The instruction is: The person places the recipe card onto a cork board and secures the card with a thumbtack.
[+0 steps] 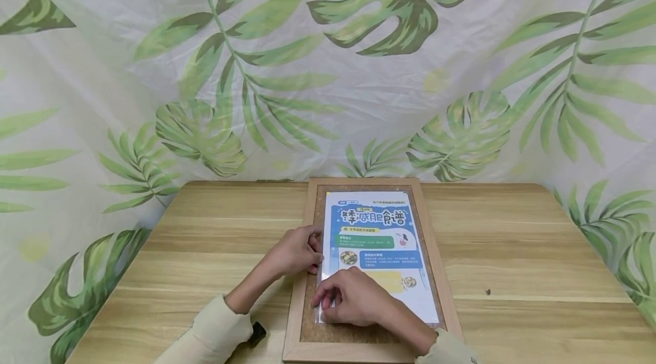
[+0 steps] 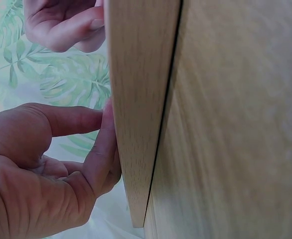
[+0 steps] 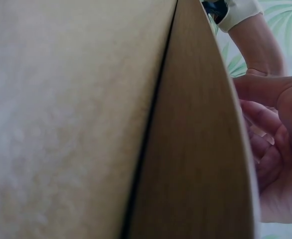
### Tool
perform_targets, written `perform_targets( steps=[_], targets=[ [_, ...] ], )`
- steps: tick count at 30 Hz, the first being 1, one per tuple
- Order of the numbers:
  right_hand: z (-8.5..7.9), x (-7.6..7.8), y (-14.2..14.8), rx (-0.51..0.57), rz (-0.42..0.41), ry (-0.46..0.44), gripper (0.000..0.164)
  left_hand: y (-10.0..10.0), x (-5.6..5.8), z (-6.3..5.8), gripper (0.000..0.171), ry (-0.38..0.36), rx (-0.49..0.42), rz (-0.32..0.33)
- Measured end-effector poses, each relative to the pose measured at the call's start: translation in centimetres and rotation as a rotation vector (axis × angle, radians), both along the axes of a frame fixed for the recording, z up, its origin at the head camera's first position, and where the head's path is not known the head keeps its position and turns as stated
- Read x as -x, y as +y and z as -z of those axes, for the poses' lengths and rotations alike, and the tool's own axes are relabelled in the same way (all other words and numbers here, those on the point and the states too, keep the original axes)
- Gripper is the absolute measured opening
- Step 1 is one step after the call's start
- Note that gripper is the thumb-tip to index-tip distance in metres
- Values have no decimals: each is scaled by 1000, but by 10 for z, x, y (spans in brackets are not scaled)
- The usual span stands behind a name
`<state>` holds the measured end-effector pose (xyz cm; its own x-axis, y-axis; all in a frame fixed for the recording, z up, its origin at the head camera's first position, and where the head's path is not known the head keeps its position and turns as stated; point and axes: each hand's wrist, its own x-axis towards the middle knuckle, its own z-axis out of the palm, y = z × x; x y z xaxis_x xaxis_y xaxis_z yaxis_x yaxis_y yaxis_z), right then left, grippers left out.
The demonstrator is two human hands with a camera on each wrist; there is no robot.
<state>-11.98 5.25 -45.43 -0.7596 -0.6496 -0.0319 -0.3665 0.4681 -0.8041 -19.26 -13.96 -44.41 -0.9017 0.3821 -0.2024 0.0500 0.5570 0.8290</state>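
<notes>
A printed poster (image 1: 379,273) in a clear glossy cover, with blue, green and yellow panels, lies on a wood-framed cork board (image 1: 314,332). My right hand (image 1: 353,295) has its thumb and forefinger pinched together at the poster's lower left corner; the fingers cover that corner. Beside the poster's left edge, a bit higher up, is my left hand (image 1: 297,251), fingers bent and tips at the edge. In the left wrist view the left hand's (image 2: 51,164) thumb and a fingertip meet behind the frame's side; whether they grip anything I cannot tell. The frame partly hides the right hand (image 3: 285,144).
The board stands at the middle of a wood-grain table (image 1: 517,261). A small dark speck (image 1: 488,292) lies right of it. Behind the table hangs a leaf-patterned cloth (image 1: 369,79). A black object (image 1: 256,334) shows by the left sleeve (image 1: 217,330).
</notes>
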Motion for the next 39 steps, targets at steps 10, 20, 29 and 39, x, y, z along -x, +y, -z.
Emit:
perform_targets(
  steps=[10, 20, 29, 39],
  targets=[
    [0, 3, 0, -18, 31, -7, 21, 2, 0, 0, 54, -7, 21, -10],
    [-1, 1, -3, -93, 54, 88, 21, 1, 1, 1, 58, -5, 0, -6],
    [1, -2, -3, -89, 34, 73, 19, 1, 1, 5, 56, -19, 1, -12],
    [-2, -3, 11, -37, -14, 25, 18, 1, 0, 2, 57, -19, 7, -29]
  ],
)
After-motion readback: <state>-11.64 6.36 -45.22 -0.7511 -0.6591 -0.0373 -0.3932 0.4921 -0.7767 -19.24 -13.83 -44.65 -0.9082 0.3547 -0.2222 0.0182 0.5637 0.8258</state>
